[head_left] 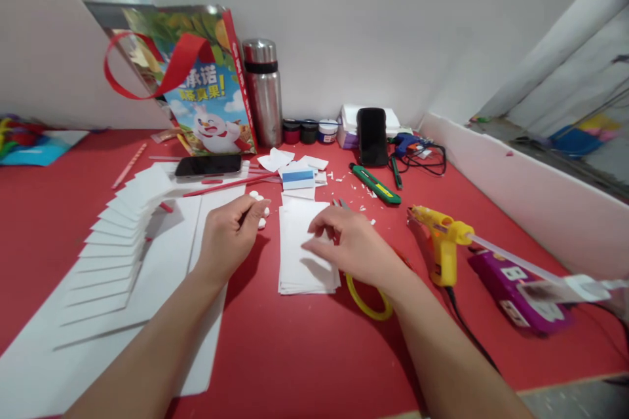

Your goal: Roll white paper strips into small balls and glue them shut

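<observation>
In the head view my left hand [228, 239] is closed in a pinch at a small white piece with rounded bumps [261, 223], partly hidden by the fingers. My right hand [348, 242] hovers over or lightly touches a stack of white paper cards [299, 255]; its thumb and fingers are apart with nothing between them. Scissors with a yellow handle [368, 301] lie partly under my right wrist. Left of my left hand, a curved white stair-like model [111, 242] stands on a white board [196, 340].
A yellow glue gun [442, 242] and a purple box [521, 294] sit at right. Behind are a green cutter [376, 184], a black phone [209, 165], an upright phone [372, 136], a steel flask [264, 95], paint jars [308, 131] and a printed bag [206, 91]. White scraps litter the red table [295, 353].
</observation>
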Tool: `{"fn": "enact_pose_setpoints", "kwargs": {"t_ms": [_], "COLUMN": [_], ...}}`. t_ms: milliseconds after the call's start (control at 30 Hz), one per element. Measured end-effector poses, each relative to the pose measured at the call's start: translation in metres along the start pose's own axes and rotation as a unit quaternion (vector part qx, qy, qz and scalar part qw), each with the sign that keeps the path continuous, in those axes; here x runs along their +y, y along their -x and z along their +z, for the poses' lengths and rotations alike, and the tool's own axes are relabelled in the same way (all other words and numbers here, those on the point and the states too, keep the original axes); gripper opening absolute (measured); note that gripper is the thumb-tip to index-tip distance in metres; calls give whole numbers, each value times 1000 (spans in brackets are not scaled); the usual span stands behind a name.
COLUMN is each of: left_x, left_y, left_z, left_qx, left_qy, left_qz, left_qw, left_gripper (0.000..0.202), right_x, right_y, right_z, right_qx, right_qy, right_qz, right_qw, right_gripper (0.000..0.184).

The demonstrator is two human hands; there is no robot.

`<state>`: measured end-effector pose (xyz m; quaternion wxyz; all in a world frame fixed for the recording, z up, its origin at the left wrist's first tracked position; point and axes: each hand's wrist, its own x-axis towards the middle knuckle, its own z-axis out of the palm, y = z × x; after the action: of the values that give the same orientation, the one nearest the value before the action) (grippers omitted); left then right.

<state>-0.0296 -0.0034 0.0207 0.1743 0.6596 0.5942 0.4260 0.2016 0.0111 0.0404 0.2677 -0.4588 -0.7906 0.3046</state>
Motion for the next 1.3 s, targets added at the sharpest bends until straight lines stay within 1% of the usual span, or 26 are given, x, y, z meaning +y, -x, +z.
{"fn": "enact_pose_setpoints", "kwargs": {"t_ms": [33, 100, 167, 200, 233, 300, 333, 400, 500, 533, 633, 667, 900, 1000, 1300], "left_x": [-1, -1, -1, -1, -1, 0, 0, 0, -1, -1, 0, 1, -1, -1, -1], "left_y": [0, -1, -1, -1, -1, -1, 0, 0, 0, 0, -1, 0, 1, 1, 0], "left_z": [2, 4, 6, 6, 6, 5, 5, 5, 6, 7, 7, 7, 8, 9, 9], "left_qx": [-8, -25, -40, -44, -46, -47, -48, -52, -52, -51, -52, -54, -71, -72, -75], "left_qy": [-4, -16, -27, -30, -33, -34, -32, -28, -24, -22, -23, -24, -15, -16, -12], "left_qz": [4, 24, 46, 52, 56, 60, 62, 64, 66, 68, 75, 77, 73, 74, 76], "left_qw": [1000, 999, 998, 997, 997, 997, 996, 996, 996, 996, 996, 995, 995, 995, 994], "left_gripper": [27, 24, 24, 24, 24, 23, 22, 23, 22, 22, 22, 22, 24, 24, 25], "right_x": [-4, -9, -11, -11, -10, -9, -9, -11, -14, -14, -11, -10, -3, -3, -4], "right_y": [1, 4, 5, 4, 4, 3, 3, 4, 5, 5, 3, 2, 0, 0, 0], "right_z": [2, 5, 8, 9, 10, 11, 12, 13, 14, 15, 15, 14, 9, 8, 11], "right_qx": [-42, -98, -130, -140, -143, -145, -144, -136, -130, -131, -140, -140, -129, -129, -128], "right_qy": [18, 55, 83, 89, 92, 91, 93, 103, 125, 128, 119, 111, 55, 44, 59], "right_qz": [-3, -4, -4, -3, 0, 7, 9, 18, 31, 31, 16, 14, 19, 23, 27], "right_qw": [999, 994, 988, 986, 985, 985, 985, 985, 983, 983, 983, 984, 990, 990, 990], "right_gripper": [19, 22, 13, 5, 3, 11, 12, 3, 26, 27, 7, 5, 17, 17, 21]}}
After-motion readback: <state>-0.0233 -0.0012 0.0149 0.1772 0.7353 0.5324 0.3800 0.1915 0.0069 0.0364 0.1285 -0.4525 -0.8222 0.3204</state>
